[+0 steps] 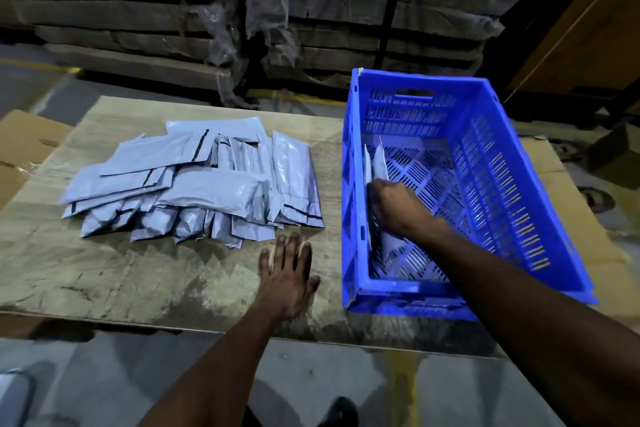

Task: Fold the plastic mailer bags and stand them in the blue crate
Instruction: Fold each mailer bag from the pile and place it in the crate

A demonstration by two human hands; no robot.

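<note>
- Head view: a couple of folded mailer bags [375, 163] stand on edge against the left wall of the blue crate [512, 163], long axis running front to back along that wall.
- Right hand [398, 206] is down inside the crate on those bags — fingers look curled over their near end, though I can't tell if the grip actually pinches or just presses.
- Pile of unfolded mailers [194, 184] sits on the surface [104, 270], well left of the crate.
- Left hand [289, 274] rests flat, fingers spread, just in front of that pile — so it's the nearer one for grabbing the next bag, I'd guess.
</note>
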